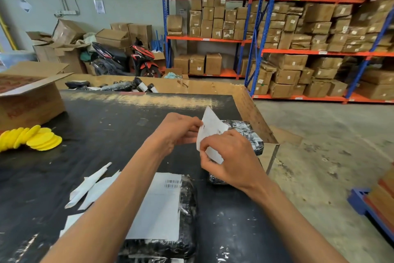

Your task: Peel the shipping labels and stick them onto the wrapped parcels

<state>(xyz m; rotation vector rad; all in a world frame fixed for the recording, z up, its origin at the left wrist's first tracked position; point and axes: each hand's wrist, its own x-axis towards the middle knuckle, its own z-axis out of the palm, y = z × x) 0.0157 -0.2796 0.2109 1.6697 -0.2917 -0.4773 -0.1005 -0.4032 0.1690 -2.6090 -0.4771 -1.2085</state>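
Two hands, the left hand [178, 129] and the right hand [229, 156], share one label [210, 132]. Two wrapped parcels lie on the table: a near parcel [185, 215] and a far parcel [248, 134] at the right. Two peeled paper strips [91, 184] lie near left. One open carton [27, 96] sits far left, beside one heap of yellow discs [32, 138], too overlapped to count. One scooter [142, 58] stands far off.

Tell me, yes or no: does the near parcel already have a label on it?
Yes: the near parcel already carries a white label with a barcode on its top.
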